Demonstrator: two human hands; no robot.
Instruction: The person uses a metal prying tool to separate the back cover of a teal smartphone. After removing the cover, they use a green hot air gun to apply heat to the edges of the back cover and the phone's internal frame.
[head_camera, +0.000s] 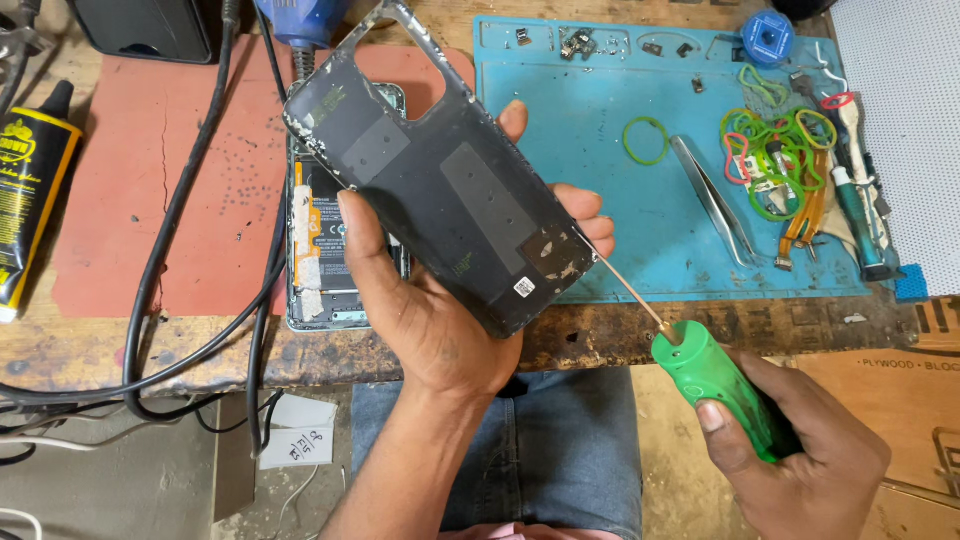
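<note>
The opened phone (325, 250) is lying on a red mat (150, 190), and most of it is hiding behind the back cover (440, 190) and the thumb of the left hand (440, 310); its top end is hard to make out. The left hand is gripping that back cover, holding it tilted above the table (100, 350), inner face up: dark grey, with rectangular pads, whitish glue crumbs along its rim and a camera cut-out near the top. Right of the cover, the right hand (800, 450) is wrapping around a green screwdriver (715, 385), whose thin shaft is reaching the cover's lower right edge; the tip itself is too small to judge. Further right of the cover a blue work mat (620, 240) is carrying tweezers (715, 200) and coloured rubber bands (780, 150).
</note>
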